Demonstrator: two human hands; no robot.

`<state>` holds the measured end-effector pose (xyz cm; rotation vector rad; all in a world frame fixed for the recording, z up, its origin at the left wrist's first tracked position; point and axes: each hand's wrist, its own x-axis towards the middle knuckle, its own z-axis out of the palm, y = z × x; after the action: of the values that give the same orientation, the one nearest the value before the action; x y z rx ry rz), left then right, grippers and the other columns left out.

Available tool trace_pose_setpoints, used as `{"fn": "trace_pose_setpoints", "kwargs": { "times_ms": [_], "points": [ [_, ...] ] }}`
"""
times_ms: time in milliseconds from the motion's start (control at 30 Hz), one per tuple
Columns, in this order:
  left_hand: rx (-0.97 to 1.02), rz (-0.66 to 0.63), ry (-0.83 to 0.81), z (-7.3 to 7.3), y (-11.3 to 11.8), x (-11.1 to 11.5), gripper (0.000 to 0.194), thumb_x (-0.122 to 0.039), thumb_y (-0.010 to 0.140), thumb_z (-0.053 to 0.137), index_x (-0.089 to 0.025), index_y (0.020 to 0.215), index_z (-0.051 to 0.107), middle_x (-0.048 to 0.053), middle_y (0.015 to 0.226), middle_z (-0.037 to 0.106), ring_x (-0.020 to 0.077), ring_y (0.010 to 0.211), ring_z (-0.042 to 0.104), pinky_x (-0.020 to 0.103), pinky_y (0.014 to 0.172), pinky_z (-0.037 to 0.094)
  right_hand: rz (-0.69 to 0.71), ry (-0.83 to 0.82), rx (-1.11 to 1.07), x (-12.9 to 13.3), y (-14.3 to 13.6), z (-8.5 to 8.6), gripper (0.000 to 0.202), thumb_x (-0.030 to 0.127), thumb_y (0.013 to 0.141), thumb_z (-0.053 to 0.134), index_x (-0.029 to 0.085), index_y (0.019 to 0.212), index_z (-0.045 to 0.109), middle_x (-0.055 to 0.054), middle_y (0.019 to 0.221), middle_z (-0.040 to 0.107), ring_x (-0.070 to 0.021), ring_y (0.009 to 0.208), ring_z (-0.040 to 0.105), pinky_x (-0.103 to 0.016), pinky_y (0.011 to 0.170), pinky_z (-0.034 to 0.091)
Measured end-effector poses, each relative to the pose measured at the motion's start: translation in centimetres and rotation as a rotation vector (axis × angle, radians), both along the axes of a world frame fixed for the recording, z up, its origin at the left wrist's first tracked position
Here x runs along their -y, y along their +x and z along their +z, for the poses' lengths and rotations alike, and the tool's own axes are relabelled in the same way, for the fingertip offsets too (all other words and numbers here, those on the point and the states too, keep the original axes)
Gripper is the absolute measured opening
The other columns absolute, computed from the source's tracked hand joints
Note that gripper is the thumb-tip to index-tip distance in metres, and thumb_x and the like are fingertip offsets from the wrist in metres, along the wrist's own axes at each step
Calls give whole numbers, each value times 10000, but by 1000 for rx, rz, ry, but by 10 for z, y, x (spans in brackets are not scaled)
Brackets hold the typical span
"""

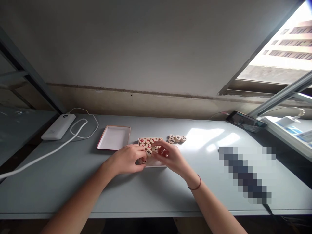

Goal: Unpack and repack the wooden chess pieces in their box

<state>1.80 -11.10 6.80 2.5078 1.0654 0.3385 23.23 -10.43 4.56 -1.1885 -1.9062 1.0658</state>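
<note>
An open box [157, 164] of round wooden Chinese chess pieces lies on the table in front of me. Rows of red-lettered pieces [148, 140] fill its far part, with a black-lettered piece [149, 152] nearer me. My left hand [131, 158] is closed at the box's near left corner, its fingertips on a piece [143, 161] that they partly hide. Over the right part of the box, my right hand [170, 156] pinches another Chinese chess piece [155, 149] between thumb and fingers. Short stacks of black-lettered pieces [178, 138] stand just beyond the box's right side.
A shallow box lid [113, 138] lies inside-up to the left. Farther left are a white power bank [59, 126] and its cable [58, 150]. A phone [246, 121] leans at the back right, and a pixelated dark object [246, 175] lies on the right.
</note>
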Motion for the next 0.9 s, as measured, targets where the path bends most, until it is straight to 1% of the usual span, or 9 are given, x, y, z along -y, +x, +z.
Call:
{"fn": "trace_pose_setpoints", "kwargs": {
  "times_ms": [100,200,300,433,533,600,767,833,900],
  "points": [
    [-27,13,18,-1,0,0,52,-246,764,646,-213,739,678,-17,824,645,140,746,581,243,650,408,12,90,-14,1,-2,1,176,220,809,572,216,977,625,-41,963,612,-97,656,540,-245,602,509],
    [-54,16,5,0,0,2,84,-304,758,667,-236,740,714,-17,794,620,139,728,574,248,647,402,72,143,-19,3,-1,2,188,167,805,522,215,954,624,-66,1070,563,-110,750,566,-249,642,534],
    [-69,25,-22,1,-2,2,73,-258,742,650,-234,701,706,-22,757,601,130,692,566,245,635,392,124,175,67,7,-2,5,222,147,798,532,223,989,617,-54,998,569,-114,734,555,-247,627,521],
    [-43,79,2,2,-8,0,117,-196,755,566,-226,774,677,-16,805,610,134,713,573,240,653,400,114,244,226,16,-9,4,175,200,811,614,219,985,604,-17,839,591,-111,642,533,-237,578,468],
    [-38,159,45,0,-11,-4,164,-187,790,505,-225,817,662,-9,814,609,136,713,570,239,659,407,119,283,303,22,-18,0,90,243,838,633,215,922,616,-17,834,616,-110,624,546,-230,569,436],
    [-36,184,71,-1,-12,-6,189,-183,803,479,-225,821,662,-9,803,614,135,704,564,239,655,408,132,313,366,25,-21,-3,88,285,864,619,220,922,633,-23,830,624,-120,630,560,-234,569,421],
    [-13,178,80,-2,-12,-7,212,-182,818,465,-229,849,669,-15,806,648,135,710,580,237,653,415,176,347,517,25,-22,-5,202,399,904,557,229,906,666,-41,803,648,-135,599,571,-241,520,365],
    [-7,175,81,-2,-12,-7,211,-183,817,470,-231,858,671,-17,817,659,132,703,583,235,651,416,189,344,528,26,-22,-3,213,400,912,541,232,907,672,-42,786,658,-138,591,577,-241,512,359],
    [-6,176,81,-3,-12,-7,210,-183,818,475,-235,865,673,-19,827,664,131,703,587,234,653,417,205,332,509,27,-22,-1,195,366,916,533,240,947,678,-46,804,676,-146,617,599,-243,533,383]
  ]
}}
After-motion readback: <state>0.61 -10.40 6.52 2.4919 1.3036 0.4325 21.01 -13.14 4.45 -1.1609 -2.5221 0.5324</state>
